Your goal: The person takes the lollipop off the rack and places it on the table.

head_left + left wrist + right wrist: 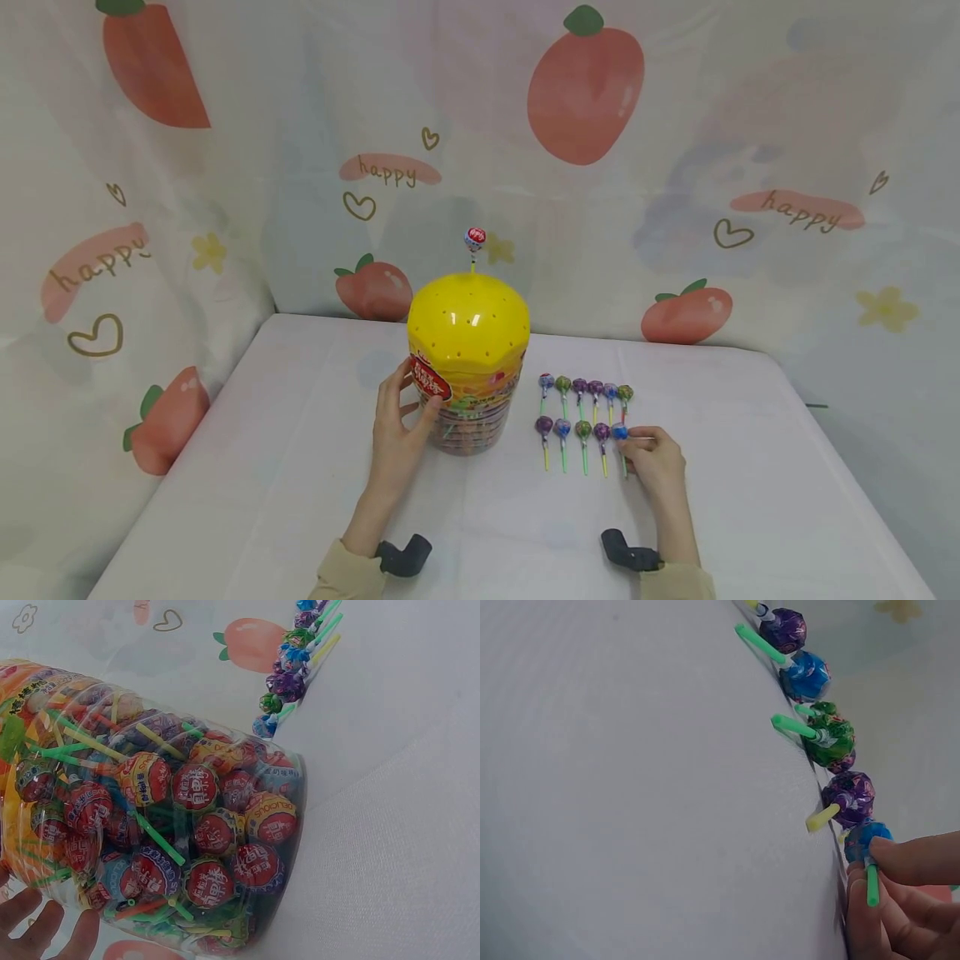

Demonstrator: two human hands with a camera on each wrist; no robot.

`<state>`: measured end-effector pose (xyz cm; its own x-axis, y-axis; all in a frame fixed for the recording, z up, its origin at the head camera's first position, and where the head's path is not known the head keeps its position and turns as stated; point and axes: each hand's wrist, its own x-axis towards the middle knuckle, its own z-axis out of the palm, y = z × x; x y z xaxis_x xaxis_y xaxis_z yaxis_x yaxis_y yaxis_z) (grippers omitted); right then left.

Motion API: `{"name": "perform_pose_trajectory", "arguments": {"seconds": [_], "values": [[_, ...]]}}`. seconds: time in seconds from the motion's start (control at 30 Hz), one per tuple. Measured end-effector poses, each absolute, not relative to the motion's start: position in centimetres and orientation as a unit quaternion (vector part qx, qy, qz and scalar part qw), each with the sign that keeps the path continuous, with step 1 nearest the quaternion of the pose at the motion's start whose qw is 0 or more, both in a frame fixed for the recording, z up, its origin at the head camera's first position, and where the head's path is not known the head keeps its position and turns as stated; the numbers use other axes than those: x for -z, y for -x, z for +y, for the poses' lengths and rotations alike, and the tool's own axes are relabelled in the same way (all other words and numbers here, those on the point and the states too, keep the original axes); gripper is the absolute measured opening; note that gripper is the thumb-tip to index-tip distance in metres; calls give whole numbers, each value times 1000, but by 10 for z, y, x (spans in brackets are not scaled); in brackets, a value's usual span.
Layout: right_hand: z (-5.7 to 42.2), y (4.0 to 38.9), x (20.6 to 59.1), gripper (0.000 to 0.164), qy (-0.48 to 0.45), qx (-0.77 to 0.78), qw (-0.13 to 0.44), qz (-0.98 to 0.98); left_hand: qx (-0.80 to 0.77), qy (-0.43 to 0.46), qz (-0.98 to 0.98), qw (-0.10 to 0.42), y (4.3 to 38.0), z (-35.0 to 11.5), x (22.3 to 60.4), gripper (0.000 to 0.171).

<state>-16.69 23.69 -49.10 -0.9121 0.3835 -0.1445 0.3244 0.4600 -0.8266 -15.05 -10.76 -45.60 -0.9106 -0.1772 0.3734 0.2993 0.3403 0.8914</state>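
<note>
A large see-through jar (pixel 468 417) full of lollipops, with a domed yellow lid (pixel 468 325), stands upright on the table. One lollipop (pixel 475 240) sticks up from the lid's top. My left hand (pixel 401 425) holds the jar's left side, thumb in front and fingers round the side; the left wrist view shows only its fingertips (pixel 79 937) beside the clear wall. To the right, my right hand (pixel 658 458) pinches a blue lollipop (pixel 866 844) with a green stick between thumb and fingers. That lollipop is at the right end of the nearer row.
Two rows of lollipops lie right of the jar, sticks toward me: a farther row (pixel 580 386) and a nearer row (pixel 583 430). They are purple, blue and green. A white cloth covers the table (pixel 300 500). A printed curtain (pixel 480 108) hangs behind it.
</note>
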Motion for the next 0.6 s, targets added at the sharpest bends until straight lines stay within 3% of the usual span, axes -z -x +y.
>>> {"name": "perform_pose_trajectory", "arguments": {"seconds": [0.6], "values": [[238, 164, 490, 33, 206, -428, 25, -880, 572, 43, -790, 215, 151, -107, 457, 70]]}}
